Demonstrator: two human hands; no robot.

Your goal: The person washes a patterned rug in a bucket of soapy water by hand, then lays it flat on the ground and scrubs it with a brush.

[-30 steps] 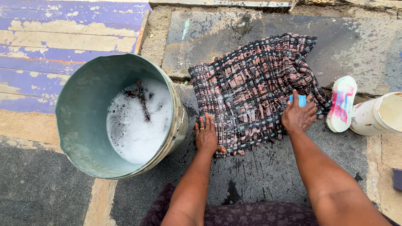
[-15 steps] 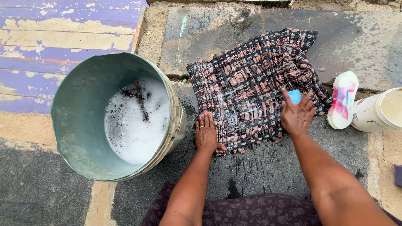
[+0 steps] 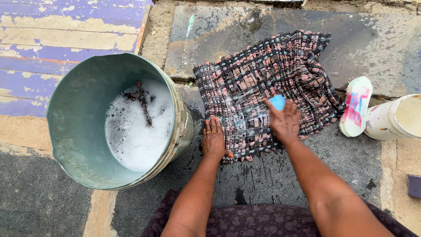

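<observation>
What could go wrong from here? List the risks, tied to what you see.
The left hand pins only the near corner of the woven mat; hard strokes could bunch it. The blue soap bar in the right hand looks wet and might slip free. The tilted bucket of suds, touching the mat's edge, could tip.

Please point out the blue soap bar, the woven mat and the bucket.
soap bar [image 3: 277, 102], head view, its exposed blue top.
mat [image 3: 263, 70], head view, middle of the weave.
bucket [image 3: 74, 109], head view, bare inner wall.

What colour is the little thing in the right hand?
Light blue: the soap bar in the right hand, seen in the head view.
</observation>
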